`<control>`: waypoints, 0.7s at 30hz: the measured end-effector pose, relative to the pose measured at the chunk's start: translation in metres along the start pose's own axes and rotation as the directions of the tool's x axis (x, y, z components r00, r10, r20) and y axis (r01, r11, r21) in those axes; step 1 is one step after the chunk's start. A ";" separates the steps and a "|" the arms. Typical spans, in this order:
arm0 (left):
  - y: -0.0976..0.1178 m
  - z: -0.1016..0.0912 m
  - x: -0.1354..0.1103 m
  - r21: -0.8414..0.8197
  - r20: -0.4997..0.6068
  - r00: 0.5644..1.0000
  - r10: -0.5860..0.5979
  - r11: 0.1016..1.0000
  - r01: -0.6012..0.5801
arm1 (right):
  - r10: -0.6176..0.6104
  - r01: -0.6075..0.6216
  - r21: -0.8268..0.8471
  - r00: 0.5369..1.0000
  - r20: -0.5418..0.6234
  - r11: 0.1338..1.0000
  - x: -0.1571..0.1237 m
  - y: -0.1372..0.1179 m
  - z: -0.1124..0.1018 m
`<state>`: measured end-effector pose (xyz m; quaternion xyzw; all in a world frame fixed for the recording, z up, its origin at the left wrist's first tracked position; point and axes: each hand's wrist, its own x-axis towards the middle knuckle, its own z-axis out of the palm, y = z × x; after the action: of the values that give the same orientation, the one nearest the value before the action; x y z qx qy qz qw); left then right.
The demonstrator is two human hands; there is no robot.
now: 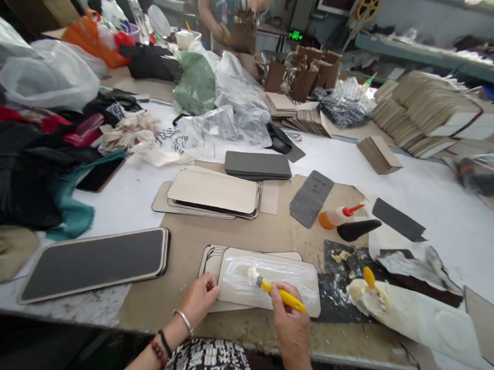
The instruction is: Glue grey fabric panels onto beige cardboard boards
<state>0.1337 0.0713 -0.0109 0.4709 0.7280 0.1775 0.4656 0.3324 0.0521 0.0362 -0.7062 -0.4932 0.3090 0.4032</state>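
Observation:
My right hand point(291, 324) is closed around a yellow-handled glue brush point(280, 293). Its white bristles rest on a rounded tan board panel point(268, 281) streaked with wet white glue. My left hand point(199, 299) presses with curled fingers on the left end of that panel, which lies on top of a few similar panels. Just to the right is a white glue bag point(410, 318) with a second yellow brush point(369, 277) stuck in a blob of glue.
A stack of dark panels point(95, 262) lies at the left, tan panels point(213, 193) and a grey stack point(257, 165) lie beyond. An orange glue bottle point(337, 215) is on its side. Plastic bags, cloth and board stacks crowd the far table. Another person point(230, 11) handles a brown bag there.

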 end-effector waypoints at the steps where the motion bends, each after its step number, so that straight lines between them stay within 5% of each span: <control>1: -0.002 0.000 -0.001 -0.017 -0.008 1.000 -0.008 1.000 0.008 | -0.010 0.008 0.049 0.999 0.034 0.999 0.003 -0.008 0.014; 7: -0.009 -0.004 -0.006 -0.099 -0.025 0.996 -0.081 0.992 0.078 | -0.064 0.050 0.130 0.993 0.103 0.990 0.018 -0.023 0.068; 15: -0.013 -0.010 -0.007 -0.225 -0.016 0.993 -0.121 0.968 0.114 | -0.049 0.049 -0.032 0.999 0.010 0.998 0.007 -0.017 0.039; 21: -0.021 -0.022 -0.006 -0.307 0.005 0.989 -0.146 0.941 0.141 | -0.064 0.047 0.100 0.981 0.182 0.994 -0.025 -0.034 0.068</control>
<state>0.1051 0.0596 -0.0113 0.3371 0.7280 0.2583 0.5383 0.2518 0.0529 0.0342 -0.6405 -0.5328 0.3849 0.3973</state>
